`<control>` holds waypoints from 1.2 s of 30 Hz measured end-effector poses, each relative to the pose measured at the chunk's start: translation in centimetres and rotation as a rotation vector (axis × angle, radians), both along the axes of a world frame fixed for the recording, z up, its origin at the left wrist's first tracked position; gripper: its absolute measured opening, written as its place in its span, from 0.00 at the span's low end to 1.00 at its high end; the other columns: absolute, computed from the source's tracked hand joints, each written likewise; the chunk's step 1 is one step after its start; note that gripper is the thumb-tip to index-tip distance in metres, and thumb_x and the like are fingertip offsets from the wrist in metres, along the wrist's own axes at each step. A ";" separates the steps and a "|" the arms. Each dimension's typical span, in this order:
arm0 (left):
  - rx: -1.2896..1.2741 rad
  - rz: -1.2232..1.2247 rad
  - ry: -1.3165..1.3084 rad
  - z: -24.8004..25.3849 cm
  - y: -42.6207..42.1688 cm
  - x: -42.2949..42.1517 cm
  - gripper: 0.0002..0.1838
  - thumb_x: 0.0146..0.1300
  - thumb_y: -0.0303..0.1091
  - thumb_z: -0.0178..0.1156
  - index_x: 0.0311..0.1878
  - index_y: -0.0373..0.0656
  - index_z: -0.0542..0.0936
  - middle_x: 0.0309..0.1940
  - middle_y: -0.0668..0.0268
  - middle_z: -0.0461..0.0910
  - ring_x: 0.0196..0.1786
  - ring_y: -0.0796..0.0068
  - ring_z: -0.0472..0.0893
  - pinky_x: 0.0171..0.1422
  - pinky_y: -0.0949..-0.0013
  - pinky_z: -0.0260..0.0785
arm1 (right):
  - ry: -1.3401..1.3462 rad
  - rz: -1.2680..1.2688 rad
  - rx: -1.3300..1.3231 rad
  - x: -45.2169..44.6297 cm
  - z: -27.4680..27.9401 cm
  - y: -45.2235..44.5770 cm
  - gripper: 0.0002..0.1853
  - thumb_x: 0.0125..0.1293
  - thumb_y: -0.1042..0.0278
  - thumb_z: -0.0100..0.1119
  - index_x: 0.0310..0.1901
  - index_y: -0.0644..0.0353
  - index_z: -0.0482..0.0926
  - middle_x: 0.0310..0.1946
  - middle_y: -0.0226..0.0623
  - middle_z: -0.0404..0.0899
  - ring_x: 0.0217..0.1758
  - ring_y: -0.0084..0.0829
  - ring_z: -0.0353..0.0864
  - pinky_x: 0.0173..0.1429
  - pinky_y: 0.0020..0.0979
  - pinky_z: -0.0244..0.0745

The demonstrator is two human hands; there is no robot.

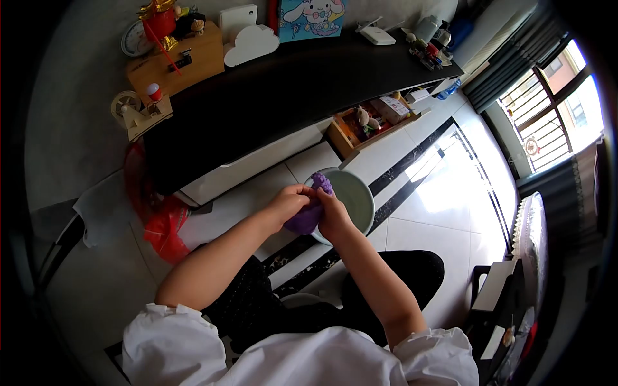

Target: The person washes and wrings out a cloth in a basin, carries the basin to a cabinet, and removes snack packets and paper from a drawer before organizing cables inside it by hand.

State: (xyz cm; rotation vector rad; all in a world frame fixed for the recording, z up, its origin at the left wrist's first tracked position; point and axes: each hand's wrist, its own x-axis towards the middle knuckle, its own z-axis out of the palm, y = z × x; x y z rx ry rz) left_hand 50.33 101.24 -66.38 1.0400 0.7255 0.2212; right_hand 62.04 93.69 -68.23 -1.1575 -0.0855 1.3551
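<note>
A bunched purple cloth (302,222) is gripped between my two hands, over the near left rim of a round pale basin (371,204). My left hand (288,204) closes on the cloth from the left. On the other side, my right hand (335,217) pinches it, thumb pointing up. One crumpled end sticks up above my fingers, and a wider part hangs below them. Water appears to fill part of the basin, which stands on the floor in front of my knees.
Beyond the basin runs a low black-topped cabinet (257,122) with an open drawer (373,122) full of small items. A red plastic bag (166,228) lies at its left end. A wooden box (187,59) and a white router (376,35) stand on top. Right of the basin is shiny tiled floor (425,225).
</note>
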 end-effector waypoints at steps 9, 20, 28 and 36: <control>0.123 -0.209 0.039 0.6 -1.5 -0.4 0.17 0.55 0.20 0.50 0.50 0.37 0.75 0.44 0.62 0.77 0.47 0.73 0.77 0.55 0.71 0.70 | 0.044 -0.092 -0.068 -1.9 0.4 -3.1 0.19 0.72 0.58 0.43 0.58 0.59 0.67 0.54 0.39 0.73 0.57 0.34 0.72 0.62 0.36 0.66; 0.100 -0.033 0.031 1.1 -4.5 4.1 0.17 0.59 0.19 0.48 0.52 0.38 0.73 0.46 0.63 0.75 0.50 0.75 0.75 0.57 0.73 0.68 | 0.073 -0.129 0.022 3.1 0.7 -4.8 0.18 0.73 0.58 0.45 0.58 0.57 0.68 0.52 0.35 0.74 0.55 0.30 0.73 0.60 0.32 0.68; 0.136 0.156 -0.036 0.5 -1.2 5.0 0.18 0.61 0.25 0.54 0.55 0.42 0.72 0.43 0.69 0.71 0.49 0.79 0.71 0.56 0.76 0.67 | 0.223 -0.153 0.149 5.1 0.1 0.0 0.17 0.72 0.60 0.45 0.54 0.62 0.70 0.49 0.37 0.76 0.52 0.32 0.76 0.59 0.33 0.70; 0.027 0.484 0.080 -1.3 0.3 3.0 0.26 0.63 0.33 0.58 0.63 0.42 0.62 0.50 0.62 0.72 0.54 0.74 0.73 0.56 0.71 0.68 | 0.209 0.074 0.175 3.0 0.7 3.7 0.23 0.52 0.83 0.40 0.53 0.68 0.70 0.46 0.45 0.77 0.50 0.39 0.77 0.57 0.35 0.72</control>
